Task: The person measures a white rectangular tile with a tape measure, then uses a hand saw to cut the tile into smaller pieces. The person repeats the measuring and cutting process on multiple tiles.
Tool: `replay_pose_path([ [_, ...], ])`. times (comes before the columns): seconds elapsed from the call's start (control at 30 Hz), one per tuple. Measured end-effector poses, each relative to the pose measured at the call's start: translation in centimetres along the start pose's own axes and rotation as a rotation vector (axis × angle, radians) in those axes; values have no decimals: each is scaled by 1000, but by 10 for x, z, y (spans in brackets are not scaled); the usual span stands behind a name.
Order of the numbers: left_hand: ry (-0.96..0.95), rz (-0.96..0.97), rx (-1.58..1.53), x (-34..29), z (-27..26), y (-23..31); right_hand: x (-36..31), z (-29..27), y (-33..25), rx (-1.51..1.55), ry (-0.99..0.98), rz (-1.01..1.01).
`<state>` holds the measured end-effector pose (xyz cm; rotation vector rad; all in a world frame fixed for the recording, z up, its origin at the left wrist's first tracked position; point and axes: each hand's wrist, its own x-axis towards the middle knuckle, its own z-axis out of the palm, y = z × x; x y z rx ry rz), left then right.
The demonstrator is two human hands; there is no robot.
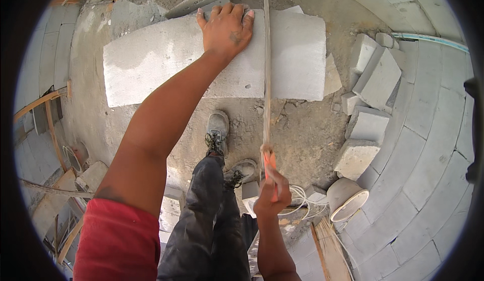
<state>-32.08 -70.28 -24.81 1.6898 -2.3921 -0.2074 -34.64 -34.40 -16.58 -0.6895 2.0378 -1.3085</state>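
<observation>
A large pale aerated concrete block (297, 54) lies across the ground in front of me. My left hand (228, 28) is pressed on its top near the far edge, fingers spread over that edge and holding nothing. Just right of it, a long narrow saw blade (267, 79) runs across the block, pointing away from me. My right hand (274, 193) is closed round the saw's orange handle (270, 165), on the near side of the block. How deep the blade sits in the block I cannot tell.
Broken block pieces (375, 79) are heaped along the block wall (428, 119) at right. A round pail (348, 199) and a coil of white cable (302, 200) sit near my right hand. My shoe (218, 127) stands close to the block. Wooden strips (55, 130) are at left.
</observation>
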Motion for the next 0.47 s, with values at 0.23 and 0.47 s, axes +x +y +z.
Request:
replay_pose_path([
  [0.23,-30,-38,18,5,-10,9,-11,-16,-5,20,-2,-112],
  [0.47,8,-35,42,7,5,1,59,7,-39,107,-34,67],
])
